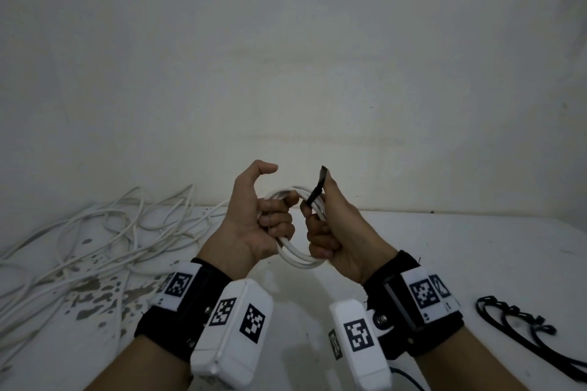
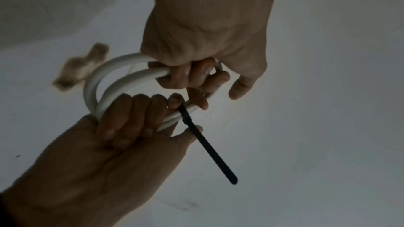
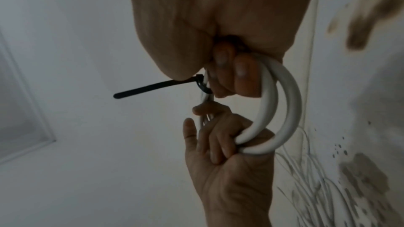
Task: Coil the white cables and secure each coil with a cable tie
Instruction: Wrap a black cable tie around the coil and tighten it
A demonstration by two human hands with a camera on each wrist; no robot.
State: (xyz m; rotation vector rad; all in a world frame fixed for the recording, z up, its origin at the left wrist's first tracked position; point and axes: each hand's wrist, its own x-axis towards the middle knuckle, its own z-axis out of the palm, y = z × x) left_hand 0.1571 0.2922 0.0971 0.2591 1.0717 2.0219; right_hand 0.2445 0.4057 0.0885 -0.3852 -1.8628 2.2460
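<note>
I hold a small coil of white cable (image 1: 297,259) in the air above the table, between both hands. My left hand (image 1: 270,225) grips the coil's left side with its fingers curled through the loop and its thumb sticking up. Gripping the right side is my right hand (image 1: 324,235). A black cable tie (image 1: 317,192) is wrapped round the strands by the right thumb, and its tail points up. The left wrist view shows the left hand (image 2: 186,77), right hand (image 2: 131,127), coil (image 2: 91,89) and tie (image 2: 210,149). The right wrist view shows the right hand (image 3: 229,75), left hand (image 3: 218,144), coil (image 3: 292,101) and tie (image 3: 148,87).
A tangle of loose white cables (image 1: 95,232) lies on the left of the white table (image 1: 444,247), over dark stains. Spare black cable ties (image 1: 521,324) lie at the right, near the front edge. A plain wall stands behind the table.
</note>
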